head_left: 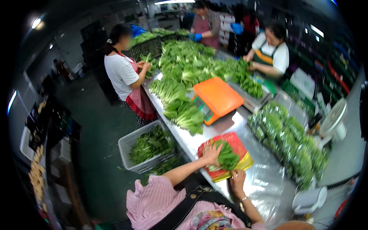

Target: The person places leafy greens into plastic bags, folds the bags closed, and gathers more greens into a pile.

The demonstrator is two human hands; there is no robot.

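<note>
On the metal table, my left hand (211, 155) holds down a bunch of leafy greens (229, 156), its thumb and fingers around the pale stems. Beneath the bunch lies a flat red and yellow plastic sheet or bag (234, 140). My right hand (238, 179) is at the near yellow edge, its fingers bent onto that edge; the fingertips are partly hidden. Just beyond stands an orange-topped weighing scale (218, 96). To its left, loose leafy greens (184, 103) are heaped along the table.
Bagged greens (283, 138) are piled on the right, near a white fan (334, 120) and a white jug (308, 200). A grey crate (126, 153) of leaves stands on the floor at left. Co-workers (122, 69) handle greens around the table's far part.
</note>
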